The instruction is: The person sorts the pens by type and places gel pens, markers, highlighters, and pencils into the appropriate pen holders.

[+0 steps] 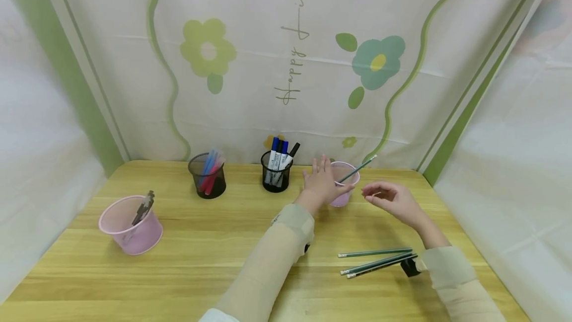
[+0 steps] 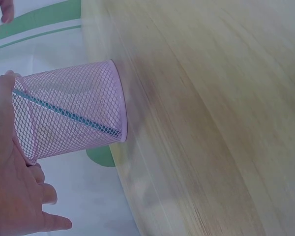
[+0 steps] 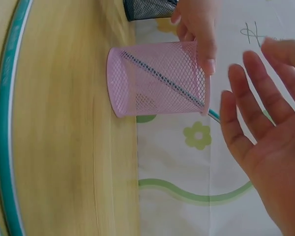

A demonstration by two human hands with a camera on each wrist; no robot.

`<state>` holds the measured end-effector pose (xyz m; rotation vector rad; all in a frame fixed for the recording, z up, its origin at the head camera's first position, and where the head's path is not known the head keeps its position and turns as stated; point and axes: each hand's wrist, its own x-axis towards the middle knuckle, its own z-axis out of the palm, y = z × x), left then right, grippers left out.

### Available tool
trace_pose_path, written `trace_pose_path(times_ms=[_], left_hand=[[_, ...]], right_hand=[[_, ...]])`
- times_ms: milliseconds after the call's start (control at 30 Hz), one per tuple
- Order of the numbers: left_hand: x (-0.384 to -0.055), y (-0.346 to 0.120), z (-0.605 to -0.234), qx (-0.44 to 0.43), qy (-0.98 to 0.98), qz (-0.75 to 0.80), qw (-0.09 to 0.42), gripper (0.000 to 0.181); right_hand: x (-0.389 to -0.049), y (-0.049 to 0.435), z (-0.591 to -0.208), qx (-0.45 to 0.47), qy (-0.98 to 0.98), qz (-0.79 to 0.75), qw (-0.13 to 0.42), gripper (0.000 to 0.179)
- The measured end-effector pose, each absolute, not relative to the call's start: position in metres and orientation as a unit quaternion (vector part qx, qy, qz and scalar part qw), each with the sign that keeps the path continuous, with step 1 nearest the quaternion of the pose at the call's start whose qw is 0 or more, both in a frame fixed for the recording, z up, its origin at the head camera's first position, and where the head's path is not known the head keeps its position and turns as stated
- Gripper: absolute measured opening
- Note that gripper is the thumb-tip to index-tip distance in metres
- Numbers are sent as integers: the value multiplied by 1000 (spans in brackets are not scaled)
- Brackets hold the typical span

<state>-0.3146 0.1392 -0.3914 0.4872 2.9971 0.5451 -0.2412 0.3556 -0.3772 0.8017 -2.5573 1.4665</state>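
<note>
My left hand holds a pink mesh pencil cup by its rim, the thumb on one side and the fingers spread along the other. The cup stands upright on the table. A single green pencil leans inside it, its eraser end above the rim. To the right of this cup my right hand hovers with loosely bent fingers and nothing between them. Below that hand, several green pencils lie on the table in a loose bundle, their eraser ends pointing left.
A black mesh cup with blue- and black-capped markers stands left of my left hand. Farther left, another black mesh cup holds blue and pink pens. Near the table's left edge a wider pink cup contains dark, flat items. A patterned curtain hangs behind.
</note>
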Motion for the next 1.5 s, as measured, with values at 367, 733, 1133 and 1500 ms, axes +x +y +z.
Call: trace_pose_path(times_ms=[367,733,1133,1500], left_hand=[[-315,139,-392,163,971,172,25,114],[-315,139,-392,160,971,177,29,112],[-315,139,-392,160,968,188,28,113],[-315,139,-392,160,969,187,28,113]], right_hand=[[-231,359,-386,348,-840,400,-111,21],[-224,357,-401,342,-832,380,-215,27],[-219,352,-406,356,-847,333,-214,25],[-218,351,-409,355,-860,307,-201,29]])
